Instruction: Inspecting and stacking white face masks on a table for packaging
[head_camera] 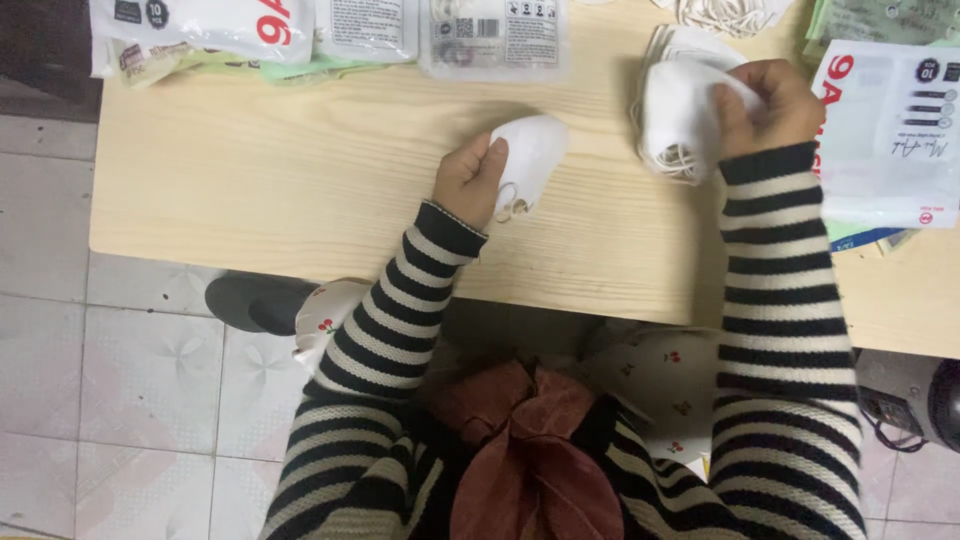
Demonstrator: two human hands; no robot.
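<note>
A rust-red scarf (530, 440) knotted at the chest and black-and-cream striped sleeves (770, 330) filled the foreground as a person sat at a pale wooden table (300, 170). The left hand (468, 180) gripped a single folded white face mask (530, 155), thumb pressed on its top, the mask resting on the tabletop near the middle with its ear loops curled below. The right hand (770, 105) was closed over the top of a stack of white masks (680, 125), lying well apart to the right. Clear plastic packets (495, 35) lined the far edge; a white printed bag (890, 130) lay just beside the stack.
</note>
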